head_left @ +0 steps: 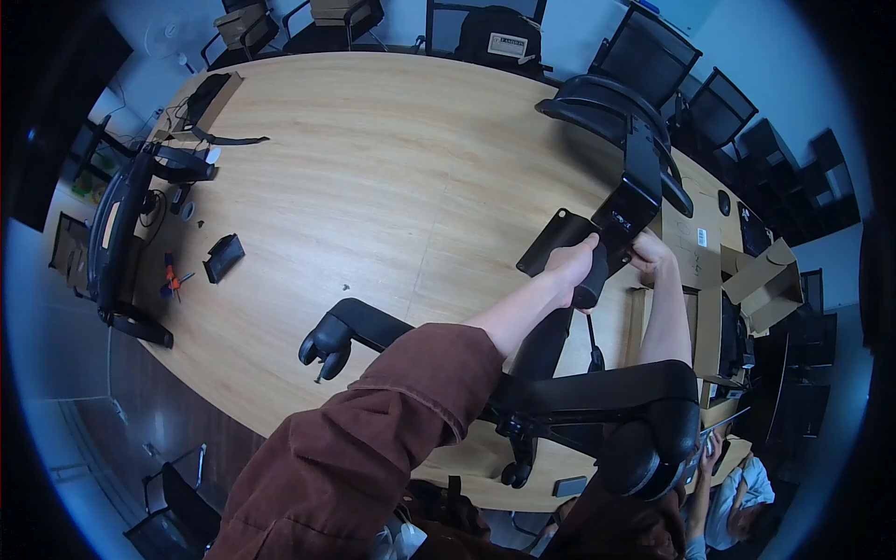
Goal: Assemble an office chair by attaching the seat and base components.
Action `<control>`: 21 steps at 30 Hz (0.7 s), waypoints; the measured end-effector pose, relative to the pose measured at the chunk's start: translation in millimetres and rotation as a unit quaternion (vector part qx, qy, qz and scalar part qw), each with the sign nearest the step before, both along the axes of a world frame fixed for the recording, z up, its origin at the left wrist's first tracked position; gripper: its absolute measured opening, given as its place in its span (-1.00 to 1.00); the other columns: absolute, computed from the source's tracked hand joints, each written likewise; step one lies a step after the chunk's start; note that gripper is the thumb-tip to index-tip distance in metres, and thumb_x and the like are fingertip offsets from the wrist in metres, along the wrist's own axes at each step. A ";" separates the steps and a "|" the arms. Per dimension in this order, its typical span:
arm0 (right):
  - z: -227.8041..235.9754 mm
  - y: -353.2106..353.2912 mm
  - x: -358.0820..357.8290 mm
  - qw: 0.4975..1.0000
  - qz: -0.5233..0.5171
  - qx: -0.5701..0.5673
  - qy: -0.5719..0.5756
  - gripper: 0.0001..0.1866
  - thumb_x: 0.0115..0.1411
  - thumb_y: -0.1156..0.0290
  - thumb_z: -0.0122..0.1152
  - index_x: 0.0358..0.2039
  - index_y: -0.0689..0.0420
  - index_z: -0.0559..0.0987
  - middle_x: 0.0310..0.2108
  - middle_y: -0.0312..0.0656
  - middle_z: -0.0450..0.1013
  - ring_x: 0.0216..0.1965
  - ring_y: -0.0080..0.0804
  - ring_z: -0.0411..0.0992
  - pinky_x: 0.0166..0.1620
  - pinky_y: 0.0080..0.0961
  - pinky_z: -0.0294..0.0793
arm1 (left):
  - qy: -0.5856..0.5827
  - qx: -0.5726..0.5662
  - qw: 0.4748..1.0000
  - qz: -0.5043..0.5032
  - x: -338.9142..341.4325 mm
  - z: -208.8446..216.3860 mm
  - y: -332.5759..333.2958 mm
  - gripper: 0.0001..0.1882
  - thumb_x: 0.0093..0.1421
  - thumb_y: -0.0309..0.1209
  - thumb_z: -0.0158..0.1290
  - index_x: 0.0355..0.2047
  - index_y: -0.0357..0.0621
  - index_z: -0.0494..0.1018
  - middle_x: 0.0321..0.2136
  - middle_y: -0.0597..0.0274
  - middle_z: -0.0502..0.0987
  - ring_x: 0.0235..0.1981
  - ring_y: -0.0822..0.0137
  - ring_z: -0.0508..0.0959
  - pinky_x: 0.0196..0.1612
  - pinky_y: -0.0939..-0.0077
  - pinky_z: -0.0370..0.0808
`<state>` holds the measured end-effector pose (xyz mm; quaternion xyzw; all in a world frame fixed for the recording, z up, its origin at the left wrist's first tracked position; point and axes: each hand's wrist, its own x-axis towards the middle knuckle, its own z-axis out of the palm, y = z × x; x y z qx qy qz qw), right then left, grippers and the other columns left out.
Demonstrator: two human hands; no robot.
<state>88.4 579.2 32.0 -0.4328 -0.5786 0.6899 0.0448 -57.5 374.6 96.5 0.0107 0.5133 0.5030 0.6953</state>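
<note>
Chair base on table (pixel 392 168), right of centre in frame. Left hand (pixel 571 266) wrapped around gas cylinder (pixel 590 280); right hand (pixel 651 254) pinching mechanism plate (pixel 621 219). Judged step: seating the mechanism. Next calls for straight alignment and firm push.

Matt black plastic chair base (pixel 560 392) lies on a smooth, pale wood-grain table (pixel 392 177).
</note>
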 end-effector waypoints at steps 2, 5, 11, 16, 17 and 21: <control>-5.0 1.0 2.5 0.998 -0.029 0.015 0.047 -0.84 0.28 0.28 0.19 -0.16 0.00 0.56 -0.43 -0.42 0.52 -0.53 -0.63 0.41 -0.53 -0.61 0.34 | -0.003 0.003 1.000 0.001 1.0 0.4 -1.3 -0.49 0.30 0.09 -0.06 -0.25 -0.19 0.37 -0.58 0.17 0.39 -0.72 0.17 0.48 -0.78 0.17 0.39; -11.9 6.1 0.6 0.999 -0.037 0.016 0.016 -0.84 0.29 0.28 0.18 -0.17 0.02 0.57 -0.43 -0.38 0.53 -0.52 -0.60 0.44 -0.53 -0.61 0.36 | 0.007 -0.010 1.000 0.026 2.3 1.3 -1.7 -0.49 0.29 0.07 -0.05 -0.27 -0.21 0.37 -0.61 0.16 0.40 -0.73 0.17 0.48 -0.79 0.17 0.39; -11.2 18.1 -4.4 0.995 -0.020 -0.026 -0.093 -0.92 0.25 0.35 0.17 -0.34 0.02 0.59 -0.50 -0.33 0.53 -0.54 -0.54 0.45 -0.57 -0.57 0.36 | 0.044 -0.042 0.996 0.069 2.6 6.2 -1.0 -0.47 0.29 0.06 -0.05 -0.27 -0.28 0.37 -0.63 0.07 0.44 -0.77 0.11 0.50 -0.85 0.15 0.39; -24.8 25.6 -6.1 0.993 -0.058 -0.011 -0.098 -0.87 0.17 0.37 0.22 -0.53 0.00 0.55 -0.60 -0.34 0.47 -0.69 -0.55 0.32 -0.67 -0.58 0.17 | 0.073 -0.071 0.991 0.090 3.4 11.5 -2.4 -0.54 0.21 -0.09 -0.01 -0.24 -0.35 0.38 -0.57 -0.02 0.49 -0.73 0.07 0.53 -0.84 0.11 0.42; -29.1 29.2 -6.4 0.993 -0.058 -0.011 -0.098 -0.87 0.17 0.37 0.22 -0.53 0.00 0.55 -0.60 -0.34 0.47 -0.69 -0.55 0.32 -0.67 -0.58 0.17 | 0.073 -0.071 0.991 0.090 3.7 12.6 -2.3 -0.54 0.21 -0.09 -0.01 -0.24 -0.35 0.38 -0.57 -0.02 0.49 -0.73 0.07 0.53 -0.84 0.11 0.42; -48.5 51.1 -1.0 0.987 -0.038 -0.030 -0.152 -0.78 0.10 0.39 0.26 -0.66 -0.02 0.47 -0.66 -0.35 0.41 -0.75 -0.58 0.22 -0.72 -0.59 0.02 | 0.075 -0.088 0.987 0.116 5.2 15.5 -2.8 -0.58 0.13 -0.19 0.00 -0.22 -0.37 0.38 -0.52 -0.07 0.50 -0.69 0.04 0.55 -0.82 0.07 0.43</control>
